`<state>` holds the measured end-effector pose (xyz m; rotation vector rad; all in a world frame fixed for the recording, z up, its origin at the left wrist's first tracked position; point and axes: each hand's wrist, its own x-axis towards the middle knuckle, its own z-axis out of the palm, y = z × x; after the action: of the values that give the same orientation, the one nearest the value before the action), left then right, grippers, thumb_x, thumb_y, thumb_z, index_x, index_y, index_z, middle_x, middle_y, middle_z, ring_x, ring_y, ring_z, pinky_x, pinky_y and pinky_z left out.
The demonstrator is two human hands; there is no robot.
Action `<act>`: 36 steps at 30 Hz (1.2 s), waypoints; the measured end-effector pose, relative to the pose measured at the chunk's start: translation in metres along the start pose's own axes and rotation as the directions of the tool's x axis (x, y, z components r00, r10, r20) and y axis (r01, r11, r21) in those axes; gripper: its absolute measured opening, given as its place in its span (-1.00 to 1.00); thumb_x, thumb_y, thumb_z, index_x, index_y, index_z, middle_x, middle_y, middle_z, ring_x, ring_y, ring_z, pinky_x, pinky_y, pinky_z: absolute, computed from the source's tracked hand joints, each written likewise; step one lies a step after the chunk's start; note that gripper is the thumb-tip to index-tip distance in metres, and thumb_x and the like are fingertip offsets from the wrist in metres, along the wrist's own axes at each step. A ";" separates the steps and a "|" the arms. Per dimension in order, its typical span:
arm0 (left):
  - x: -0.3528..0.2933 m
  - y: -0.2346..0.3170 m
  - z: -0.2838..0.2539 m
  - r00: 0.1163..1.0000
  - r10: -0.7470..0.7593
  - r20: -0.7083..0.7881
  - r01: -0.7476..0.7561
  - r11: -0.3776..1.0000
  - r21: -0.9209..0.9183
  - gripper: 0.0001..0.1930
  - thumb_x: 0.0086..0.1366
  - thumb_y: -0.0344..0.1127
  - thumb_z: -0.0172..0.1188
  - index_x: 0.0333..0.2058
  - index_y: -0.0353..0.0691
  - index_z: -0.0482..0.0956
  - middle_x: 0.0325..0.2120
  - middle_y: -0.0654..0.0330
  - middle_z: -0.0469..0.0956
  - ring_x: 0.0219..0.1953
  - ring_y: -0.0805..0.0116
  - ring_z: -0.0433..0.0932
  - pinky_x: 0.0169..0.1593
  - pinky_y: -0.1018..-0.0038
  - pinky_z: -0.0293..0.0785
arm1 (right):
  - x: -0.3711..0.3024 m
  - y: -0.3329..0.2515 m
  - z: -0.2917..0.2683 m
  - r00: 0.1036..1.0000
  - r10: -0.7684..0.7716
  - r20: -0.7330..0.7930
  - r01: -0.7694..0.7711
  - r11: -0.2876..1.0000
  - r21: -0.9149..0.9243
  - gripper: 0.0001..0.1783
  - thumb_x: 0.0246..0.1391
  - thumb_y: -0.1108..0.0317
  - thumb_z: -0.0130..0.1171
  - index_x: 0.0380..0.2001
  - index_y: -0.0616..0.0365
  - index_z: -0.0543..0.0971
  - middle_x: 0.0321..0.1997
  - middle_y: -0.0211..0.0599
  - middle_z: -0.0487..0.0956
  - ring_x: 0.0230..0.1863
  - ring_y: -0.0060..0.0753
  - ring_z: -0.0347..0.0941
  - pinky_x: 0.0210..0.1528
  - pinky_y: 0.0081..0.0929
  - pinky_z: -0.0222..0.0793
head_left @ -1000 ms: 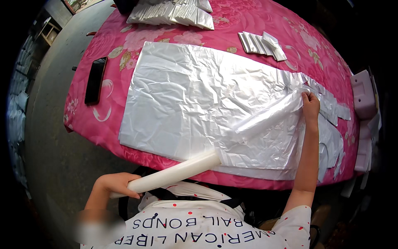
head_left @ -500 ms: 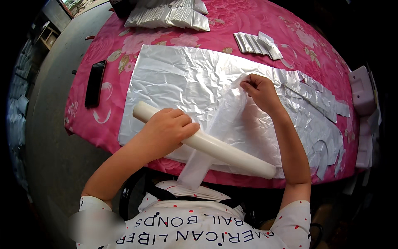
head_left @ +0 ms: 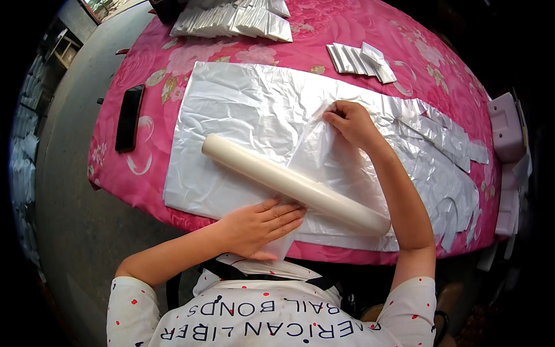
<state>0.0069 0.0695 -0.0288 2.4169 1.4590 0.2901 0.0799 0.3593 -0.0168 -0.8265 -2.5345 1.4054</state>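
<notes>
A long cream-white cylinder (head_left: 289, 182) lies slantwise across a stack of crinkled, silvery-white plastic sheets (head_left: 231, 95). Just below the cylinder, my left hand (head_left: 263, 227) is spread flat, its fingertips close to the cylinder's near side. Thin clear plastic film (head_left: 315, 151) runs from beneath the cylinder up to my right hand (head_left: 354, 122), which pinches its upper edge between thumb and fingers. A strip of the film hangs over the table's near edge, partly covered by my left hand.
A dark phone (head_left: 129, 118) lies at the left on the pink flowered tablecloth (head_left: 156, 188). Folded white packets (head_left: 234, 23) are piled at the far side, with a smaller row of packets (head_left: 361, 61) farther right. Loose cut strips (head_left: 448, 141) spread at the right.
My left hand has let go of the cylinder and moved down toward the table's near edge, now flat. The cylinder has shifted slightly right. My right hand moved slightly left with the film.
</notes>
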 end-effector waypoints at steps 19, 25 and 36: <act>0.009 0.042 0.029 0.995 -0.089 -0.032 0.091 0.993 0.077 -0.23 0.20 0.23 -0.16 0.21 -0.25 0.14 0.26 0.05 0.05 0.34 0.17 -0.09 0.32 0.17 -0.26 | -0.142 -0.044 0.049 0.925 -0.368 0.098 0.370 0.806 -0.461 -0.40 -0.16 0.35 0.26 0.04 0.13 0.39 -0.12 -0.22 0.45 -0.12 -0.17 0.37 -0.11 -0.29 0.34; 0.013 0.045 0.029 0.993 -0.115 -0.011 0.116 0.991 0.066 -0.22 0.21 0.23 -0.18 0.22 -0.27 0.12 0.26 0.04 0.05 0.34 0.15 -0.11 0.32 0.15 -0.30 | -0.156 -0.036 0.034 0.885 -0.410 0.222 0.466 0.780 -0.418 -0.37 -0.22 0.38 0.28 0.03 0.11 0.41 -0.15 -0.25 0.46 -0.17 -0.19 0.40 -0.14 -0.33 0.36; 0.011 0.048 0.032 0.992 -0.117 -0.053 0.120 0.991 0.063 -0.24 0.20 0.15 -0.08 0.24 -0.25 0.08 0.30 0.07 -0.05 0.36 0.20 -0.15 0.33 0.17 -0.31 | -0.082 0.022 -0.040 0.881 -0.381 -0.280 0.108 0.738 -0.666 -0.41 -0.15 0.47 0.25 0.06 0.04 0.42 -0.13 -0.22 0.49 -0.12 -0.16 0.40 -0.11 -0.31 0.38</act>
<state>0.0619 0.0536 -0.0414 2.3776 1.6514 0.2798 0.1724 0.3556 -0.0005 -0.7059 -2.6390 0.2154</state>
